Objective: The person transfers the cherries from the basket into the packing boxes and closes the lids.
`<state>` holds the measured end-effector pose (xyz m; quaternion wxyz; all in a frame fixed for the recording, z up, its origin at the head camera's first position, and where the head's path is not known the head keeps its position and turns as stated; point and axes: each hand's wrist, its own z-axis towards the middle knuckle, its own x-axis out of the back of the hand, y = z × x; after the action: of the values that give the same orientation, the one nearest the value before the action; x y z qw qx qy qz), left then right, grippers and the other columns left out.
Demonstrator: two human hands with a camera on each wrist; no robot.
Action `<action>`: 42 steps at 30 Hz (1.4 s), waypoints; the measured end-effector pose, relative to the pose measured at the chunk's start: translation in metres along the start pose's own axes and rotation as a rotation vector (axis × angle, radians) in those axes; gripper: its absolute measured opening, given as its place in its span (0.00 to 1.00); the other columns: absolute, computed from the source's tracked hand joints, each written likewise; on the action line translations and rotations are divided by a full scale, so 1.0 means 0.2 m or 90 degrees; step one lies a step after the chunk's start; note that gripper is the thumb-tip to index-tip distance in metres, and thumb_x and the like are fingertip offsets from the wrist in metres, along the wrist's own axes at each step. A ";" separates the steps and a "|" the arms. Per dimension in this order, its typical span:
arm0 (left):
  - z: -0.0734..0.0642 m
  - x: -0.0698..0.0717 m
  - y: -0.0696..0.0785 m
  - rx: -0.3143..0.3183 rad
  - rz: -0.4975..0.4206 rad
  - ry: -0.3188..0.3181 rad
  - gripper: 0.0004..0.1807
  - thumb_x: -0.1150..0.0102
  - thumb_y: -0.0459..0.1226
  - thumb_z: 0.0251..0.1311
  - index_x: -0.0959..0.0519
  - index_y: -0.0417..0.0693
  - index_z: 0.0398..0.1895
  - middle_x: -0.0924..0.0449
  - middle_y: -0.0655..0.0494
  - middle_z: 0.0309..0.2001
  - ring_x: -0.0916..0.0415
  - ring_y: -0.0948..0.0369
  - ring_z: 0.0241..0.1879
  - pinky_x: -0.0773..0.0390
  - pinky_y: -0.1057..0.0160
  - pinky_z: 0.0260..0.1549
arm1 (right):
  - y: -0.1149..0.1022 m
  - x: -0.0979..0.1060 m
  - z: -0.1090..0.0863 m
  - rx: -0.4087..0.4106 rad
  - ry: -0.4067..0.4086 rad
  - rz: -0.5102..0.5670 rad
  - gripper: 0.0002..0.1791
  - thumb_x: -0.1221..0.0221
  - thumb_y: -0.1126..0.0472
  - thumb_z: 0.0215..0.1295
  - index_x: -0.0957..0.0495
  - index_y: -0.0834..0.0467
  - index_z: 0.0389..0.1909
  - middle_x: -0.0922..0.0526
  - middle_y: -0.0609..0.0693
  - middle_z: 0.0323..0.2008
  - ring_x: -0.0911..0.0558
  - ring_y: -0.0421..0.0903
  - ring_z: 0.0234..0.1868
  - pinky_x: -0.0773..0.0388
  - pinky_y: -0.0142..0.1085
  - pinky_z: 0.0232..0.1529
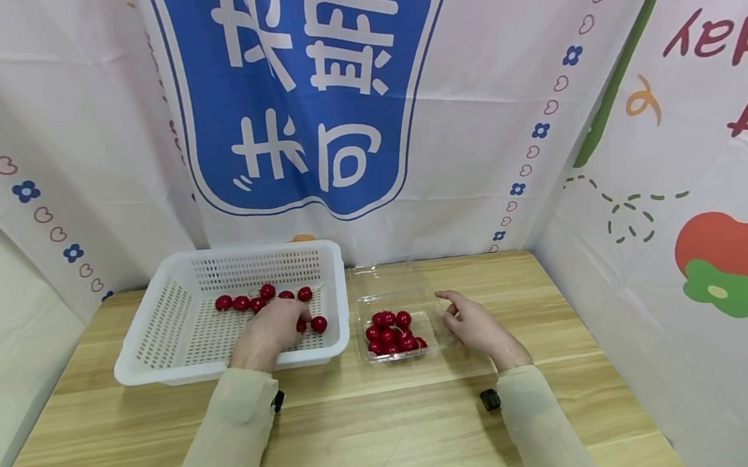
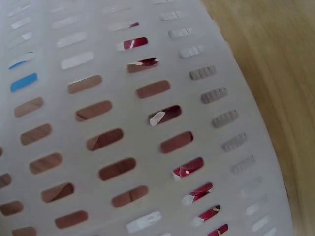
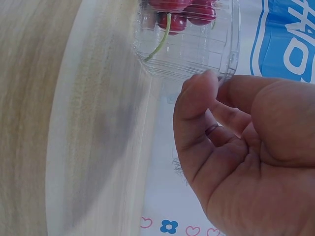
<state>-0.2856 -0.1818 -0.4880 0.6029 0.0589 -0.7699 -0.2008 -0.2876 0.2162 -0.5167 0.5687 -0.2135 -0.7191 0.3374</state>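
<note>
My left hand (image 1: 275, 326) reaches into the white basket (image 1: 156, 363), its fingers bent down over a dark red cherry (image 1: 301, 326). Whether they pinch it is hidden. In the left wrist view, skin and red fruit show only in patches through the slotted basket wall (image 2: 123, 147). Beside the basket stands a clear plastic box (image 1: 432, 333) with its lid raised at the back, holding a pile of cherries (image 1: 389, 333). At the box's right edge, my right hand (image 1: 481, 328) pinches the rim between thumb and forefinger; the right wrist view shows the fingertips (image 3: 209, 81) at the box's corner.
Several more cherries (image 1: 241, 303) lie loose on the basket floor, some with stems. Both containers stand on a wood-grain table (image 1: 379, 428), near its back edge. A printed cloth (image 1: 473, 141) hangs behind, and another stands at the right.
</note>
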 end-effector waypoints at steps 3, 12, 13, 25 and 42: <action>0.00 0.00 -0.01 -0.002 -0.003 0.001 0.17 0.24 0.25 0.69 0.07 0.46 0.58 0.07 0.47 0.52 0.15 0.53 0.49 0.09 0.49 0.52 | 0.00 0.00 0.00 0.000 0.001 -0.001 0.31 0.45 0.66 0.93 0.34 0.61 0.91 0.13 0.64 0.49 0.16 0.52 0.26 0.09 0.49 0.32; 0.00 0.01 0.02 -0.018 0.009 0.062 0.20 0.27 0.27 0.75 0.11 0.41 0.68 0.10 0.39 0.67 0.14 0.43 0.68 0.12 0.36 0.73 | 0.00 0.00 0.00 0.003 0.005 -0.005 0.31 0.44 0.66 0.93 0.33 0.62 0.90 0.13 0.64 0.48 0.17 0.50 0.25 0.08 0.50 0.33; 0.00 0.01 0.02 -0.025 0.009 0.071 0.20 0.27 0.27 0.75 0.11 0.40 0.68 0.09 0.39 0.67 0.14 0.42 0.69 0.13 0.36 0.74 | 0.00 0.00 0.00 0.003 0.006 -0.004 0.31 0.44 0.66 0.93 0.33 0.62 0.90 0.13 0.64 0.48 0.17 0.50 0.25 0.08 0.50 0.33; -0.06 0.06 0.14 -0.097 0.010 0.190 0.19 0.26 0.24 0.73 0.11 0.36 0.65 0.06 0.39 0.60 0.08 0.43 0.60 0.07 0.41 0.68 | 0.00 0.00 0.00 0.006 0.002 0.001 0.31 0.44 0.66 0.93 0.34 0.62 0.91 0.13 0.63 0.49 0.18 0.49 0.25 0.07 0.49 0.33; -0.15 0.03 0.36 -0.159 -0.015 0.305 0.18 0.25 0.28 0.77 0.11 0.37 0.66 0.08 0.39 0.63 0.08 0.40 0.63 0.06 0.41 0.65 | 0.00 0.00 0.00 0.000 0.002 -0.001 0.31 0.45 0.66 0.93 0.34 0.61 0.91 0.13 0.62 0.49 0.16 0.50 0.27 0.07 0.48 0.33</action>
<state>-0.2469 -0.1246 -0.4494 0.7680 0.0386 -0.5739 -0.2817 -0.2881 0.2159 -0.5169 0.5704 -0.2131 -0.7182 0.3366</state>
